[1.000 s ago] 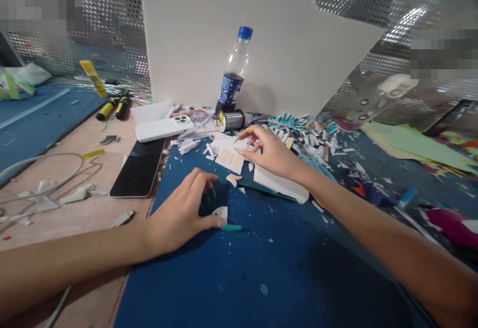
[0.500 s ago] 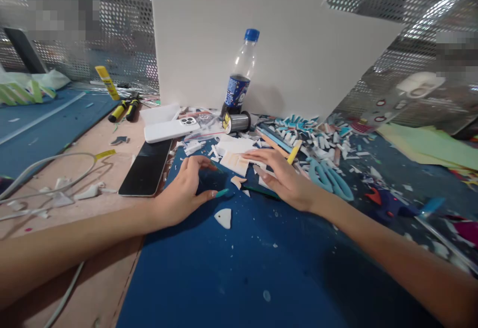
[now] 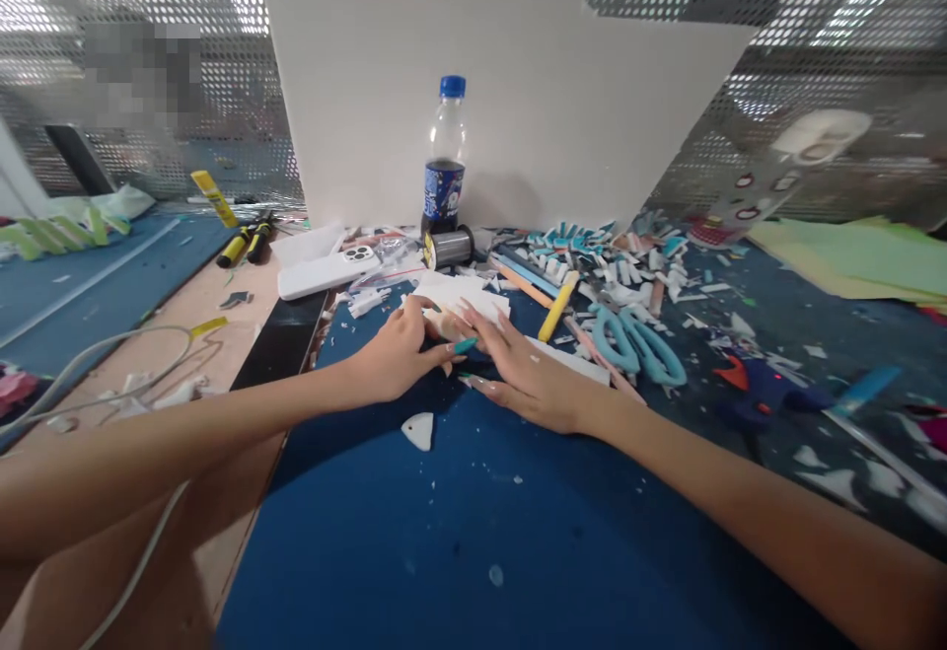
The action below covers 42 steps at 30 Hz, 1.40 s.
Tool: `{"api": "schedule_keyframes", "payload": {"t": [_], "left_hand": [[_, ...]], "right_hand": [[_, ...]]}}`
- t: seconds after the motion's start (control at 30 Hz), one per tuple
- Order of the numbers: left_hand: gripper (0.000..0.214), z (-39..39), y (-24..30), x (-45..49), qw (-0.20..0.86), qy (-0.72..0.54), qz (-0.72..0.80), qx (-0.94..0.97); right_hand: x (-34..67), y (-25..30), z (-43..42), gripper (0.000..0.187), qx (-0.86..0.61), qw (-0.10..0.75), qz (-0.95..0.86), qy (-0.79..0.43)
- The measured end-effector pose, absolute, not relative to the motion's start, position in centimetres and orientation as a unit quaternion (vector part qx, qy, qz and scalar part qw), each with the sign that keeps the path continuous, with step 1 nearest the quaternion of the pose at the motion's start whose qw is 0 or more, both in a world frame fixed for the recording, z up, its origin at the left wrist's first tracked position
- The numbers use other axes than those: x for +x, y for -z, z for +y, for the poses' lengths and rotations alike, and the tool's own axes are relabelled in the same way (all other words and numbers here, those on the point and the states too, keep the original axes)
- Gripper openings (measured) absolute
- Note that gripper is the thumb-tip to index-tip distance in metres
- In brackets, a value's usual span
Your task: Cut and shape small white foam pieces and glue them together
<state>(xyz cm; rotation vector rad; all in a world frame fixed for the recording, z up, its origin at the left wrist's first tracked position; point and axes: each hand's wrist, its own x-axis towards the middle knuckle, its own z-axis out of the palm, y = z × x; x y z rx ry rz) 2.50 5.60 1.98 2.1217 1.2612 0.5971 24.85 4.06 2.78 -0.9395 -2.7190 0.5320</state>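
Note:
My left hand point(image 3: 403, 349) has its fingers bent in over the scraps, thumb reaching across toward my other hand. Pale beige material shows at its fingertips, mostly covered, so its kind is unclear. My right hand point(image 3: 537, 374) lies low with fingers stretched out, their tips meeting the left hand's fingers and thumb. White sheets point(image 3: 463, 293) lie just behind the fingertips. A white strip point(image 3: 573, 362) extends beside the right hand. Nearer me, a small white fin-shaped piece point(image 3: 419, 430) with a hole lies on the blue mat point(image 3: 444, 551).
A cola bottle point(image 3: 444, 172) and a wire spool point(image 3: 449, 248) stand at the back. Blue-handled scissors point(image 3: 640, 344), a yellow stick point(image 3: 558, 307) and foam scraps lie right, with a glue gun point(image 3: 765, 389) farther out. A white phone point(image 3: 326, 270) and yellow-black pliers point(image 3: 248, 239) lie left.
Both hands have come together over the scraps. The small peach piece between them is now largely covered. The white strip beside my right hand shows more fully, and the view has shifted slightly.

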Motion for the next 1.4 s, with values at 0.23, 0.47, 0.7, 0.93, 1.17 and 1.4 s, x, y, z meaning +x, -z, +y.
{"api": "schedule_keyframes", "payload": {"t": [0.23,0.47,0.7,0.93,1.17,1.4], "left_hand": [[0.033,6.1,-1.6,3.5,0.321,-0.226,0.456,0.799],[0.032,6.4,-1.8,4.0,0.370,-0.216,0.442,0.788],[0.032,6.6,-3.3,2.4,0.345,-0.273,0.423,0.792],[0.026,5.7,-5.5,1.2,0.330,-0.368,0.412,0.766],[0.026,2.2,-6.1,1.1,0.406,-0.377,0.387,0.737],[0.022,-0.5,-6.1,3.5,0.506,-0.395,0.336,0.689]], "right_hand": [[24.4,-2.6,3.7,0.085,-0.310,0.099,-0.933,-0.153],[24.5,-2.0,3.9,0.097,-0.332,0.082,-0.933,-0.114],[24.0,-1.2,4.0,0.098,-0.342,0.096,-0.934,-0.051],[24.0,0.2,6.1,0.082,-0.385,0.130,-0.914,0.019],[24.0,-5.1,3.0,0.112,-0.329,0.132,-0.935,-0.008],[20.9,-6.1,-1.0,0.082,-0.388,0.263,-0.879,-0.086]]}}
